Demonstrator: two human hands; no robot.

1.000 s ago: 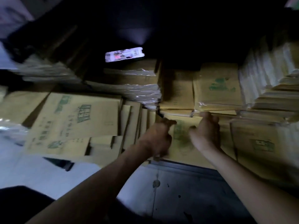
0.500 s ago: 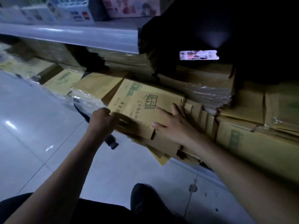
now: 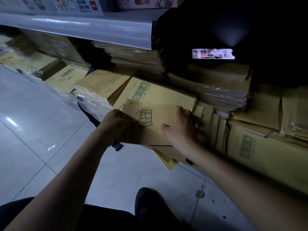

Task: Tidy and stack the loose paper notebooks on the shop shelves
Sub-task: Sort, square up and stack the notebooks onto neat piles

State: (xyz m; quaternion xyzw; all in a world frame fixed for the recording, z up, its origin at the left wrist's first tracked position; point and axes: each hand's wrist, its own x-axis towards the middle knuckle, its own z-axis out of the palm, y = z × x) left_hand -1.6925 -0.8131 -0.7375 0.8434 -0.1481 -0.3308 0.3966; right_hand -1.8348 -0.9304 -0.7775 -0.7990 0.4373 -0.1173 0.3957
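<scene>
A loose pile of tan paper notebooks [image 3: 155, 117] with green print lies at the front of the bottom shelf, its lower sheets jutting over the shelf edge. My left hand [image 3: 120, 125] grips the pile's left edge. My right hand [image 3: 180, 125] presses on the top notebook's right side, fingers curled over its far edge. Beneath it lies a larger notebook [image 3: 160, 93] with a green title band. Several notebooks [image 3: 215, 125] stand on edge just right of the pile.
Plastic-wrapped notebook bundles [image 3: 216, 90] fill the shelf behind and on both sides. A grey upper shelf edge [image 3: 83, 30] overhangs at the left. A lit phone [image 3: 213, 53] rests on a dark stack. My shoe [image 3: 146, 202] is on the tiled floor [image 3: 33, 130].
Both hands moved left from the right-hand stack onto the loose pile. A smaller notebook with a green grid now lies on top, between my hands.
</scene>
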